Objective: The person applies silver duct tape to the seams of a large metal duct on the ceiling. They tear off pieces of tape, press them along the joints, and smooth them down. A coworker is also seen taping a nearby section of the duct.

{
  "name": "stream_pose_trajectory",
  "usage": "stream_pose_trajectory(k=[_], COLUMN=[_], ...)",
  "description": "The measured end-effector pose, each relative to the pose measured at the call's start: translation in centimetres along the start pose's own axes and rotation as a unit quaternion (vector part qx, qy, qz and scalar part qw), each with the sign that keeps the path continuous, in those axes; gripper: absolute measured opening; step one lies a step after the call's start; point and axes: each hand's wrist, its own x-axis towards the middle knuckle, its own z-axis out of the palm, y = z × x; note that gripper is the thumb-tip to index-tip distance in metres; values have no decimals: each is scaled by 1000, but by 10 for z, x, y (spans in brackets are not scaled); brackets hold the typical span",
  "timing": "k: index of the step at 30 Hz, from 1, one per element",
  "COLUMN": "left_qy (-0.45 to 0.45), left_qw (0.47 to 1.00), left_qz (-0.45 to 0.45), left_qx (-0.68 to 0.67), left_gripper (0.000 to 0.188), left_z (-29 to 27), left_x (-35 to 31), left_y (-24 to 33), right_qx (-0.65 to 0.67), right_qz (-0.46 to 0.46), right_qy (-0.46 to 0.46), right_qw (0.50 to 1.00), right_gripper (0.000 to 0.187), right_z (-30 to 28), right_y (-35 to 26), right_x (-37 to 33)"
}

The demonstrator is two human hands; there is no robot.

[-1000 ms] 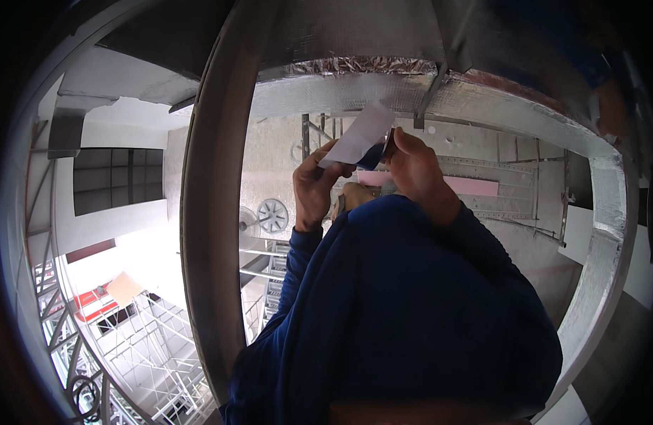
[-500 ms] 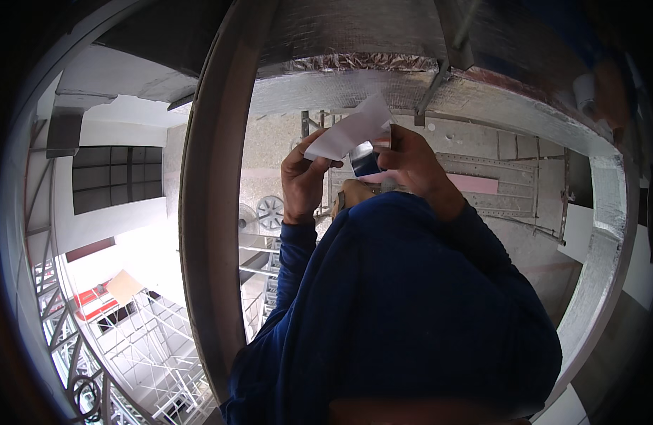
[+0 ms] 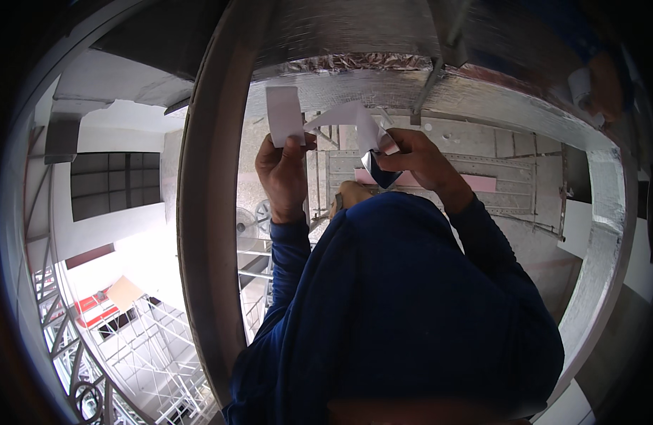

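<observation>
My left hand (image 3: 282,170) pinches a white paper strip (image 3: 284,117), which stands up above the fingers. From there the strip arches over to my right hand (image 3: 422,163). My right hand is closed on a piece of shiny foil tape (image 3: 383,170), its silver face dark with reflections and hanging down below the fingers. The white paper meets the tape at the right fingertips and looks partly peeled from it. Both hands are raised in front of a foil-covered duct (image 3: 326,95).
A thick metal beam (image 3: 214,212) runs upright left of my arms. Another foil-wrapped piece (image 3: 606,205) curves down at the right. Far below lie the floor with a pink strip (image 3: 461,182), a fan (image 3: 247,228) and scaffolding (image 3: 149,354). At upper right, dimly, another hand (image 3: 608,88) shows beside a white cylinder (image 3: 580,86).
My left hand has moved left, away from my right hand, drawing the white paper out into an arch. More of the foil tape now shows below my right hand.
</observation>
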Motion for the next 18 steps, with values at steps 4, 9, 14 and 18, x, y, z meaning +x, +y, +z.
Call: stream_pose_trajectory(k=[4,9,14,18], left_qy=[17,62,-104,-295], left_qw=[994,892,882,893], left_qz=[-35,-88,21,-6], left_qx=[102,439,459,339], left_gripper=[30,45,53,35], left_z=[-9,5,31,53], left_x=[4,0,-4,3], left_y=[6,5,10,0], right_qx=[51,18,-139,-145], right_qz=[8,10,34,43], right_qy=[-39,-36,-91,-129], right_qw=[998,999,986,980], right_gripper=[42,43,42,43], right_z=[-15,-29,-42,-42], right_y=[2,-2,-19,-32], right_x=[-4,-13,-10,-10])
